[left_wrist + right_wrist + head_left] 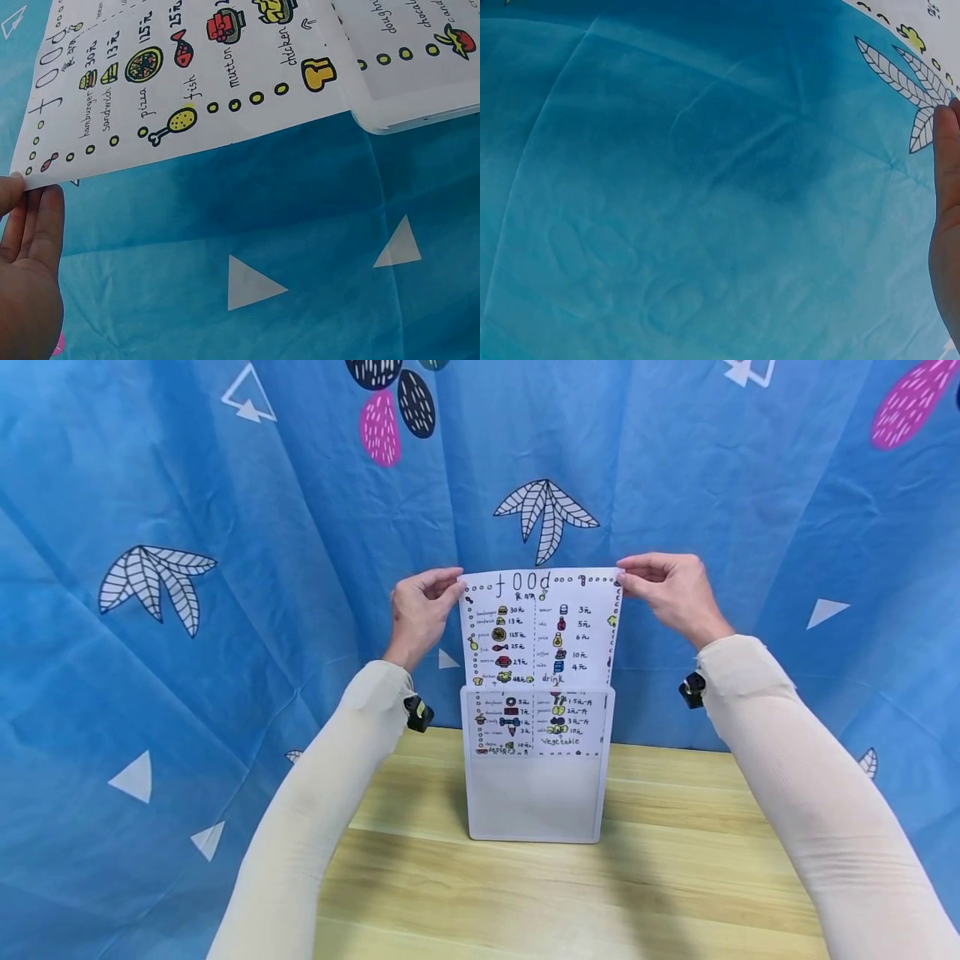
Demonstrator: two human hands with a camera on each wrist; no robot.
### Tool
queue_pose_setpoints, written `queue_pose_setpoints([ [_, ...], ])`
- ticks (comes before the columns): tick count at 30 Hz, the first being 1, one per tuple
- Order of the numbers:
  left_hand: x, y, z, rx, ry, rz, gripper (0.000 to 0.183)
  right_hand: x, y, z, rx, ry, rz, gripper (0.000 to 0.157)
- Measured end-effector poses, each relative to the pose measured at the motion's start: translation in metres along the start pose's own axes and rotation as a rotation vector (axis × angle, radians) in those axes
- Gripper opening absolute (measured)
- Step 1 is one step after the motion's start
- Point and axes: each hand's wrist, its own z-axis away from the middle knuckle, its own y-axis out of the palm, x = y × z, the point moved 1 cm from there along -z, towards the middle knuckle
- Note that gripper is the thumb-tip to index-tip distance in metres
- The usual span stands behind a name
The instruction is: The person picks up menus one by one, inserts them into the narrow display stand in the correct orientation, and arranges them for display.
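Note:
A paper menu (pixel 536 635) headed "food", with small coloured drawings and prices, stands upright with its lower half inside a clear-fronted display stand (pixel 534 802). The stand rises from the wooden table, and its lower part shows plain white below the sheet. My left hand (pixel 422 614) pinches the menu's upper left corner between thumb and fingers. At the upper right corner, my right hand (pixel 672 593) pinches the sheet too. In the left wrist view the left hand (pixel 34 262) grips the corner beside the title. Only part of the right hand (pixel 946 195) shows in the right wrist view.
A light wooden table (pixel 525 893) lies under the stand. Behind it hangs a blue curtain (pixel 300 527) with leaf and triangle prints, close to the table's back edge. Black wrist cameras sit on both sleeves.

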Motion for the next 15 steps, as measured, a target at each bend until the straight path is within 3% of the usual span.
queue_pose_setpoints([
  [15,0.0055,-0.0003,0.002,0.006,-0.006,-0.022,0.023,-0.0036,0.0014,0.0005,0.005,0.013,0.008,0.037],
])
